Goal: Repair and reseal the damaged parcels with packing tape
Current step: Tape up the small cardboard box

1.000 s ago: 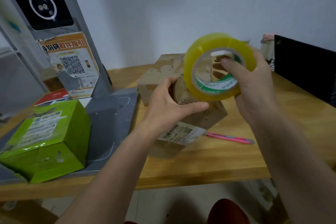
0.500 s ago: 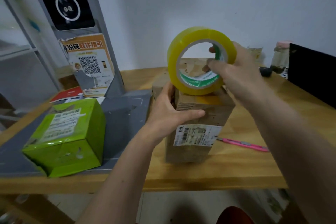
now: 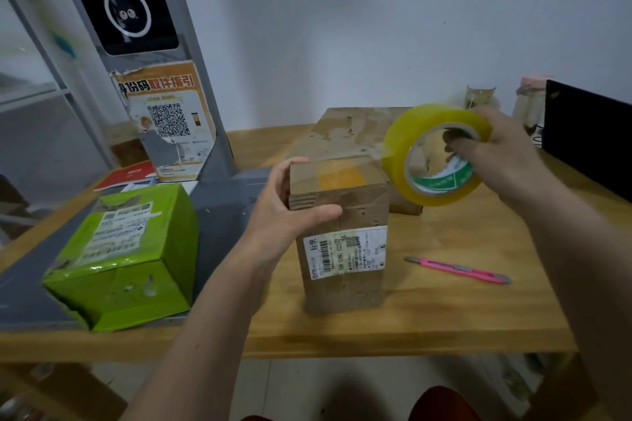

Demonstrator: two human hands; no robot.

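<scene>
A person's left hand [image 3: 290, 212] grips the top corner of an upright brown parcel [image 3: 342, 232] at frame centre on the wooden counter [image 3: 444, 318]. The right hand [image 3: 502, 154], fingers hooked through the core, holds a yellow tape roll [image 3: 434, 154] just right of the parcel's top. A green box [image 3: 126, 256] sits lower left, a pink cutter [image 3: 458, 269] right.

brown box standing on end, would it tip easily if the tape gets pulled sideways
Probably yes: the brown box stands tall on a narrow end, so a sideways pull could tip it. The left hand gripping its top edge likely steadies it. Its cardboard looks creased, so possibly soft.
</scene>
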